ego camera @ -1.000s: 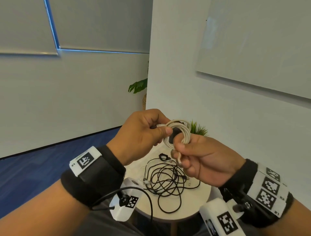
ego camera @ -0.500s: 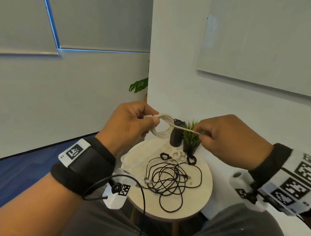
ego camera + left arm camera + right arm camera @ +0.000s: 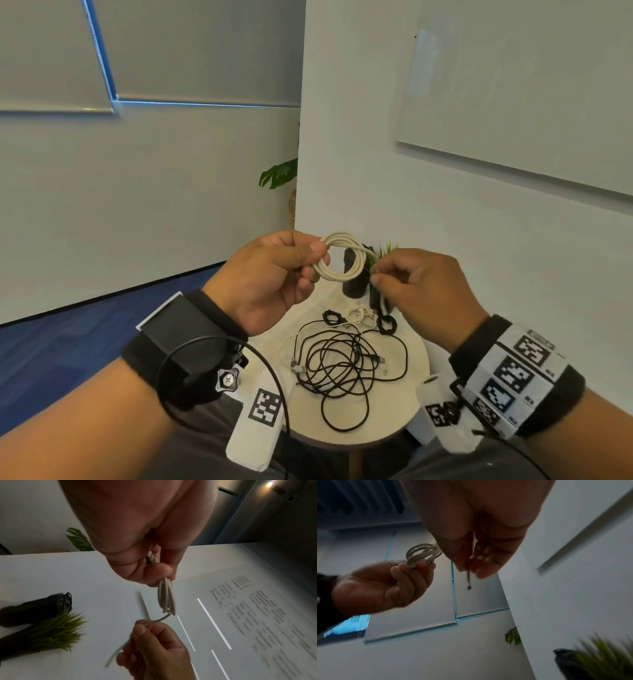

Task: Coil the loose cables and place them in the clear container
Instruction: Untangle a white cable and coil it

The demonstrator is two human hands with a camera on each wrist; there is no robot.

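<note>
Both hands raised above the round surface point(image 3: 416, 383). Left hand point(image 3: 270, 274) pinches the coiled white cable point(image 3: 342, 258) between thumb and fingers at the coil's 9 o'clock edge. Right hand point(image 3: 424, 287), at 3 o'clock of the coil, pinches the cable's loose tail. Below, at 6 o'clock, a tangled black cable point(image 3: 346, 366) lies on the surface; small potted plant point(image 3: 385, 253) and dark cylinder point(image 3: 354, 284) stand at its far edge.

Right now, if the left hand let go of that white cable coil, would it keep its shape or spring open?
Probably it would loosen. The white cable keeps its loops only where the left hand pinches them. It looks fairly springy: the free tail in the right hand arcs rather than droops. It seems light, since a fingertip pinch carries it.
</note>
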